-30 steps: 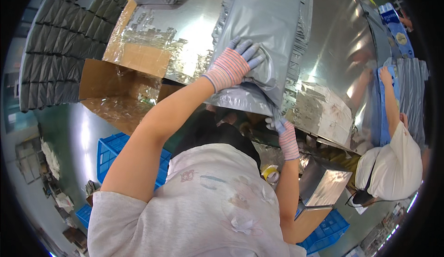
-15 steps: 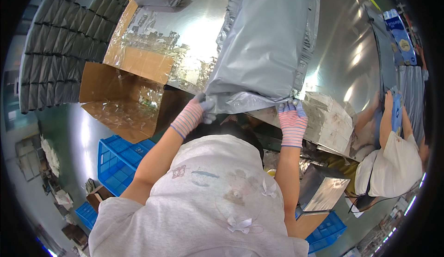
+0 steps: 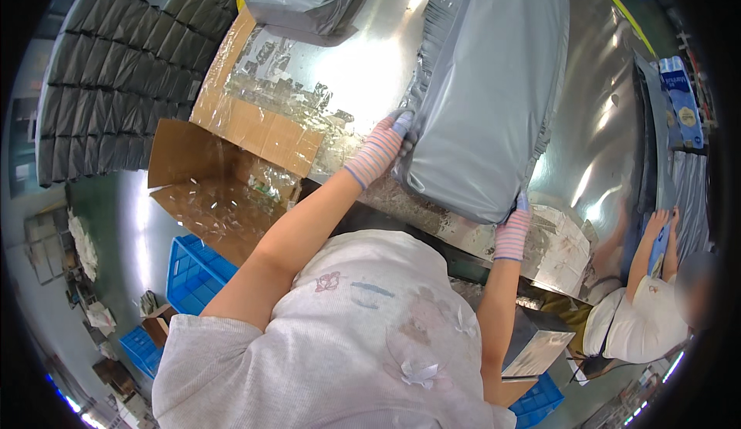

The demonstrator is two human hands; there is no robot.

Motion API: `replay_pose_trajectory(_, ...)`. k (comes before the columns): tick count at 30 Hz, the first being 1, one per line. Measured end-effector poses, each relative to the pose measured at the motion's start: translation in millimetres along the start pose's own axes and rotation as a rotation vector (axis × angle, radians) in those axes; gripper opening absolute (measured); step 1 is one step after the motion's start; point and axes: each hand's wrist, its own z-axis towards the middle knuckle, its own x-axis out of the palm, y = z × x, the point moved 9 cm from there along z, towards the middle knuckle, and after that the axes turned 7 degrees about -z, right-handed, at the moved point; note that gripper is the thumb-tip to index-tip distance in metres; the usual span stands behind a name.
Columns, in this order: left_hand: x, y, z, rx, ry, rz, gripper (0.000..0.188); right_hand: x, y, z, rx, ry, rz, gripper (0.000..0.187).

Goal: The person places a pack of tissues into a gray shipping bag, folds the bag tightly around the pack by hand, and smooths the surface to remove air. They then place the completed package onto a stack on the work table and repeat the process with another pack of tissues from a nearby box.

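A long, full grey plastic bag (image 3: 482,112) lies on the shiny metal table in front of me, its sides crimped into pleats. My left hand (image 3: 381,151), in a striped pink glove with grey-blue fingertips, has its fingers closed on the bag's left edge near the front end. At the near right corner my right hand (image 3: 512,232), gloved the same way, grips the bag, its fingertips partly hidden by the plastic. The bag's near end is folded under and looks smooth and rounded.
Another grey bag (image 3: 301,0) lies at the far left of the metal table (image 3: 587,120). An open cardboard box (image 3: 224,189) holding clear scraps hangs by the left edge. Stacked grey bags (image 3: 116,81) stand beyond, blue crates (image 3: 193,274) below. A co-worker (image 3: 637,313) handles a blue package at right.
My left hand has moved up from the bag's near end to its left side. My right hand has shifted down and right. The loose front flap is tucked under, leaving a rounded end.
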Motion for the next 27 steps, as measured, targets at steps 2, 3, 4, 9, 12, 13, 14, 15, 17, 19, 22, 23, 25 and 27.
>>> replay_pose_trajectory(2,-18,14,33,0.374,-0.132,0.456,0.037,20,4,-2,0.009,-0.038,-0.077,0.037)
replay_pose_trajectory(3,-5,-3,35,0.568,-0.184,0.685,0.041,25,6,0,0.035,-0.061,-0.092,0.040)
replay_pose_trajectory(4,-7,13,44,0.262,-0.149,0.644,0.050,29,6,-1,0.067,-0.067,-0.093,0.044)
replay_pose_trajectory(9,-3,44,68,0.098,-0.030,0.660,0.070,72,24,-15,0.219,0.208,0.158,0.055)
replay_pose_trajectory(12,30,5,40,-0.007,0.183,0.478,0.089,34,2,10,0.195,0.250,0.036,0.056)
replay_pose_trajectory(13,37,-16,29,0.084,0.247,0.450,0.090,39,6,2,0.226,0.269,0.025,0.056)
replay_pose_trajectory(14,42,-37,19,0.181,0.304,0.421,0.092,52,20,-15,0.264,0.286,0.024,0.056)
replay_pose_trajectory(15,48,-61,10,0.275,0.367,0.393,0.093,65,36,-38,0.297,0.305,0.020,0.056)
replay_pose_trajectory(17,51,-90,-5,0.098,0.450,0.140,0.084,94,73,-76,0.291,0.353,-0.004,0.057)
replay_pose_trajectory(19,56,-129,-25,-0.004,0.506,-0.044,0.081,122,115,-104,0.165,0.421,-0.035,0.062)
replay_pose_trajectory(22,52,-188,-43,0.039,0.525,-0.199,0.075,145,145,-104,0.027,0.500,-0.149,0.074)
replay_pose_trajectory(23,46,-208,-43,0.058,0.512,-0.226,0.074,145,150,-96,-0.033,0.488,-0.182,0.076)
replay_pose_trajectory(25,39,-242,-46,0.062,0.484,-0.247,0.071,180,174,-118,-0.125,0.439,-0.215,0.080)
replay_pose_trajectory(27,9,-265,-39,0.098,0.323,-0.147,0.070,213,181,-129,-0.284,0.639,-0.189,0.088)
